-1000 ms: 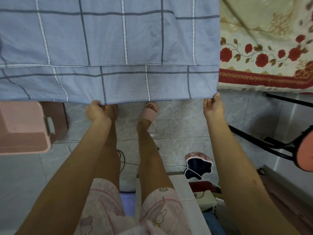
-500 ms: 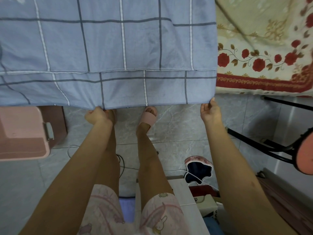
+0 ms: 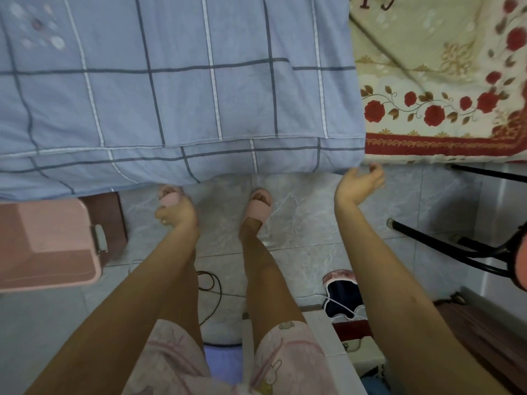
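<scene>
Whereas both hands pinched the sheet hem earlier, both have let go: right hand palm-up, grip apart, near the corner; left hand lowered, fingers loosely curled, empty.

Blue checked sheet, folded double, spread flat; near hem seemingly overhanging.

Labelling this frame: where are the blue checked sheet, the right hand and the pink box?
blue checked sheet [image 3: 182, 109]: head view, upper layer.
right hand [image 3: 360, 182]: head view, open palm.
pink box [image 3: 48, 246]: head view, top.
</scene>
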The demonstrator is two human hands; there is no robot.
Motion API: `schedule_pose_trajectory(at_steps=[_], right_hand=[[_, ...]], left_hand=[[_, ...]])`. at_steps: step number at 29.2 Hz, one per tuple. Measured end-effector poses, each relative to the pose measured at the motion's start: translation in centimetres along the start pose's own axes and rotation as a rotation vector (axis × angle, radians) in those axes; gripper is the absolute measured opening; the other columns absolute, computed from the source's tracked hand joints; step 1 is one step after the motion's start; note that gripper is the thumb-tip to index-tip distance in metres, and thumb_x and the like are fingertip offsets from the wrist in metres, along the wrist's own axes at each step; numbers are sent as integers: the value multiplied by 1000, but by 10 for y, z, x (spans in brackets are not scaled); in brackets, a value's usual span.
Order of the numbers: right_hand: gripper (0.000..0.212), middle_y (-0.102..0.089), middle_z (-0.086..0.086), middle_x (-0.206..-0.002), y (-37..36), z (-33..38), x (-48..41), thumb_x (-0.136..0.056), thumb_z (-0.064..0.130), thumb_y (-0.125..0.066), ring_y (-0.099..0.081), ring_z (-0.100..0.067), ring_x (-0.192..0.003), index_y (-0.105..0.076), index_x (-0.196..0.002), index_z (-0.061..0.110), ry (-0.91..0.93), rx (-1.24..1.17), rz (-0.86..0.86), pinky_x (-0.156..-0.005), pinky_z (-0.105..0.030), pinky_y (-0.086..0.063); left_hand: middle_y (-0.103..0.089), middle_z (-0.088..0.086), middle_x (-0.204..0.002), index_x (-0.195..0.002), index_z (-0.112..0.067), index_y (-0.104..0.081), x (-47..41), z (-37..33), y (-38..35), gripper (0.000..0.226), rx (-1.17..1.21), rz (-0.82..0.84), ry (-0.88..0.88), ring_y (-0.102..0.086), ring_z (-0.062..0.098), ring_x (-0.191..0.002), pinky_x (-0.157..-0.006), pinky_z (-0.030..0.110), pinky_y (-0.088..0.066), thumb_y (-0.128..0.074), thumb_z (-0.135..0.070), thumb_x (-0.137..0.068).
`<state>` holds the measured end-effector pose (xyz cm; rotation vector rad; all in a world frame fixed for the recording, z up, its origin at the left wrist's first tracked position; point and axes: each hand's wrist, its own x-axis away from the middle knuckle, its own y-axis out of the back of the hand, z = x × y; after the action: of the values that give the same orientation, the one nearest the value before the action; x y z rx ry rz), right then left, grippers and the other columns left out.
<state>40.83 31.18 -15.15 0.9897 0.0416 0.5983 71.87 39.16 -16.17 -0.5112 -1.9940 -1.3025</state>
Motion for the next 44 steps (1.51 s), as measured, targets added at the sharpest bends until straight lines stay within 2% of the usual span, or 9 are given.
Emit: schedule_pose_trajectory(at_steps=[7, 11, 20, 24, 28, 32, 36, 40, 44], right_hand=[[45, -50, -13, -121, -58, 53, 113, -76, -6, -51, -48, -25, -114, -52, -119, 4, 817, 120, 486, -99, -31, -38], [54, -51, -17, -126, -112, 82, 189, -72, -6, -51, -44, -29, -119, -53, -125, 4, 1043, 203, 633, -105, -33, -34], [53, -48, -23, -129, -248, 180, 438, -77, 6, -55, -43, -37, -123, -50, -130, 1, 1283, 262, 899, -106, -40, -34], [59, -46, -22, -133, -282, 229, 514, -75, 3, -47, -42, -36, -124, -47, -134, 1, 1393, 268, 991, -106, -38, -32], [67, -46, -20, -135, -317, 281, 576, -71, -5, -35, -42, -33, -126, -45, -137, 3, 1627, 280, 1021, -107, -35, -31], [66, -47, -18, -135, -340, 321, 584, -71, -10, -44, -44, -35, -124, -45, -136, 3, 1809, 284, 1032, -105, -40, -34], [61, -48, -17, -135, -351, 351, 556, -74, 1, -44, -43, -37, -124, -47, -135, 4, 2046, 323, 1007, -103, -45, -36], [57, -49, -11, -137, -363, 367, 526, -84, 14, -36, -42, -36, -125, -42, -140, 11, 2069, 547, 953, -102, -46, -37], [65, -49, -16, -132, -389, 388, 530, -78, -3, -43, -44, -37, -123, -40, -141, 10, 2002, 607, 917, -103, -46, -36]], left_hand=[[-21, 17, -151, -144, -15, -32, -20, -30, 45, 66, -526, 59, -848, -28, 35, -136, -109, 47, -28, -63, -16, -85], [-16, 15, -154, -146, -15, -30, -80, -60, 87, 67, -440, 28, -835, -18, 31, -142, -113, 44, -19, -61, -17, -86], [-24, 14, -150, -144, -8, -30, -254, -124, 284, 70, -8, -241, -412, -30, 33, -134, -110, 45, -28, -63, -22, -83], [-44, 9, -140, -132, -12, -48, -316, -162, 332, 61, 54, -114, -505, -41, 27, -128, -108, 44, -35, -67, -36, -79], [-34, 17, -141, -129, -7, -51, -337, -203, 341, 68, -22, 51, -508, -29, 31, -133, -108, 35, -26, -74, -38, -74], [-56, 22, -100, -104, 0, -59, -317, -221, 299, 38, -59, -14, -1014, -57, 36, -88, -80, 40, -48, -67, 3, -66], [-65, 10, -91, -81, -11, -70, -274, -217, 257, 26, -400, 37, -1475, -63, 29, -78, -65, 33, -50, -48, -10, -68], [-59, 13, -104, -98, -6, -63, -274, -204, 253, 26, -186, 173, -1335, -56, 30, -92, -75, 40, -50, -46, -9, -78], [-42, 15, -134, -130, -13, -47, -289, -211, 272, 63, -24, -195, -868, -40, 34, -120, -97, 45, -38, -73, -18, -73]])
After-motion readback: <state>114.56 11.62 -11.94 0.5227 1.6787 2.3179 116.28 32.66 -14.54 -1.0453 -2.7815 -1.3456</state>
